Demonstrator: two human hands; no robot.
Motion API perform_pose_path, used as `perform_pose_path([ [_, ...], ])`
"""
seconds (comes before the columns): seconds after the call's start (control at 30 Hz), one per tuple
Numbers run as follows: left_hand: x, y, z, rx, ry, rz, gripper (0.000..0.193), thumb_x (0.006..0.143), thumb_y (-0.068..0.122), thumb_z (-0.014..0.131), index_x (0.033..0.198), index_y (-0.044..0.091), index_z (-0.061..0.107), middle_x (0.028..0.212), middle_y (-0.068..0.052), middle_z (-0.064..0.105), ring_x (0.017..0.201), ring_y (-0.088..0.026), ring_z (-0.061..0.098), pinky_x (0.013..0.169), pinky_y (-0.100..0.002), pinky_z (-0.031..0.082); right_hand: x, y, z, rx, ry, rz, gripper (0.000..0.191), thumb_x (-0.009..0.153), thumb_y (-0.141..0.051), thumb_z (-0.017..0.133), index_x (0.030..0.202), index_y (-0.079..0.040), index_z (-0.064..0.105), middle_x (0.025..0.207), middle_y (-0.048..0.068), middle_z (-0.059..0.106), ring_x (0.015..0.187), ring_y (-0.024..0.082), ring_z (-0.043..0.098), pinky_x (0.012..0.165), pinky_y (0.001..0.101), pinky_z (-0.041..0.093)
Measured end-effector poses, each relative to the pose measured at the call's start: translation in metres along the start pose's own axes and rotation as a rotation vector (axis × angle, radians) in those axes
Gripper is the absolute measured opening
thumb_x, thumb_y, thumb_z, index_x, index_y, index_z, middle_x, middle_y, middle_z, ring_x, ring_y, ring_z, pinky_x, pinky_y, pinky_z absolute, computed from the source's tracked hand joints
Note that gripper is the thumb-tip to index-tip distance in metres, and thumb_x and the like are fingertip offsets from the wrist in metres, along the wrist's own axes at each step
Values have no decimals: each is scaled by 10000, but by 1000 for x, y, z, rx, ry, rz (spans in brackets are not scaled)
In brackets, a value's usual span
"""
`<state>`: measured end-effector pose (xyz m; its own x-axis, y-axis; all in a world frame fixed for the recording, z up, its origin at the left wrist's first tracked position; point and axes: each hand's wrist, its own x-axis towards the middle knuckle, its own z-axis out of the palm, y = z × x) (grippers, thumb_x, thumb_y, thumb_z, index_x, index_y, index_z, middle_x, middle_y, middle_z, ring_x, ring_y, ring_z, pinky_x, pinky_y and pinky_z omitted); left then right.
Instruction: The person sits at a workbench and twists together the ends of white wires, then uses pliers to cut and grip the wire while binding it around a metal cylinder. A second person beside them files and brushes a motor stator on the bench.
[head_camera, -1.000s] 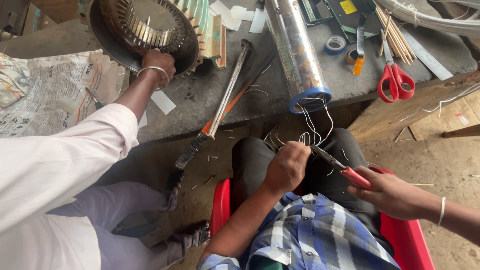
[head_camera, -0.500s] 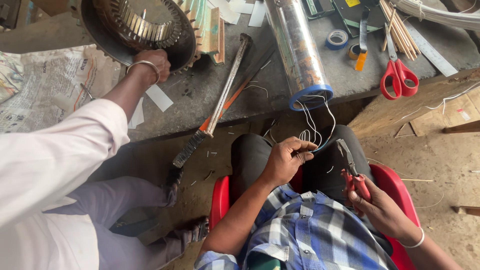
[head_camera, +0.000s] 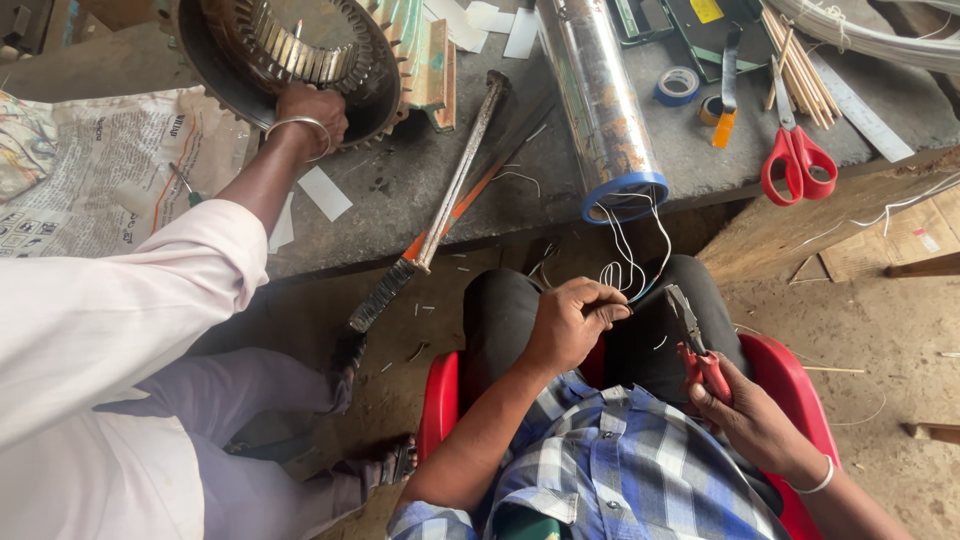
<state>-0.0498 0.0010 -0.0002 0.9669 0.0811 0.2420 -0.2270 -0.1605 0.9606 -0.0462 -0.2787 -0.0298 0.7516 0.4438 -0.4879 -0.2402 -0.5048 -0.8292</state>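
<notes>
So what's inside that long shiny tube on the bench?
Thin white wires come out of the shiny tube at its blue-rimmed end, running down to the left hand. How far they reach inside is hidden.

Your left hand (head_camera: 572, 322) sits low over your lap, fingers curled into a loose fist with thumb and forefinger pinched together toward the right; the forearm runs up to it from the lower left, bare to the elbow. Your right hand (head_camera: 745, 412) lies lower and closer to your body, palm turned up, fingers wrapped closed, a pale band round the wrist.
</notes>
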Motion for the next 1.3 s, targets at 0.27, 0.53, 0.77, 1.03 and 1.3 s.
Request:
perform_pose_path([
  [0.27,-1,-1,2,229,108,230,134,1021,129,695,1017,-4,710,934,-73,699,752,-114,684,637,-253,572,1,-11,4,-89,11,41,547,939,-381,617,1422,-155,497,835,46,604,708,148,554,677,328,532],
  [0.53,-1,-18,1,-380,-14,-170,253,1077,218,592,1040,-4,709,849,-46,702,703,-76,649,587,-215,535,14,-33,18,-290,66,-237,588,901,-251,674,1437,-112,480,1104,67,695,1023,199,676,934,336,516],
  [0.77,6,-40,-8,-646,-137,-338,243,1073,219,562,1056,25,707,859,-23,691,780,-87,666,592,-199,501,35,-47,22,-377,98,-428,622,894,-215,669,1462,-92,447,1258,135,647,1141,277,651,961,375,511],
  [1.03,12,-43,-14,-844,-220,-472,235,1081,195,568,949,32,673,834,-39,680,755,-123,671,589,-222,502,39,-45,23,-529,202,-431,505,887,-274,682,1348,-145,521,1042,146,732,958,357,715,794,430,562],
  [1.3,1,8,-9,503,198,461,87,1017,105,629,1007,19,642,985,-116,662,972,-286,664,873,-385,573,7,-65,3,-335,-78,-23,429,935,-348,649,1307,-174,528,730,102,594,640,185,557,617,367,498],
])
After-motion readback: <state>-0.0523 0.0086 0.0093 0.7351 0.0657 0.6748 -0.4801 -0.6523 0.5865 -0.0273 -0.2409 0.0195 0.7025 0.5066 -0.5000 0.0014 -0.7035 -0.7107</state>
